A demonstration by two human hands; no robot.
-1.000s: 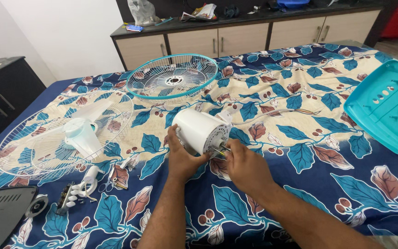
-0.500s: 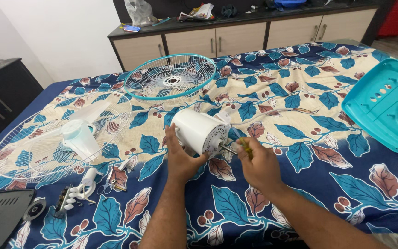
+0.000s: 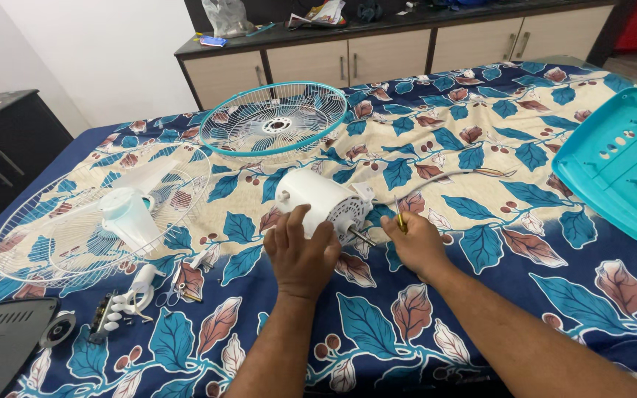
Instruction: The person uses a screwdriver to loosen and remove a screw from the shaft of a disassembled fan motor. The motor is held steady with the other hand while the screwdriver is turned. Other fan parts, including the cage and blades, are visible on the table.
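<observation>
The left hand (image 3: 301, 252) is resting palm-down with fingers curled over one white fan motor housing (image 3: 321, 204), which is lying on its side on the leaf-patterned bedsheet (image 3: 377, 324), its single metal shaft (image 3: 361, 236) pointing toward the right hand (image 3: 416, 243); that hand is closing around one thin yellow-handled tool (image 3: 399, 219) just beside the shaft. Beyond the hands one teal-rimmed fan guard (image 3: 278, 118) is lying flat, to the left of the left hand one white wire guard (image 3: 60, 228) is holding one translucent blade set (image 3: 128, 214), and well right of the right hand one teal base cover (image 3: 621, 158) is sitting. Nearer the person on the left, one white plastic knob piece (image 3: 136, 287) and one dark grey panel (image 3: 1, 343) are lying apart.
</observation>
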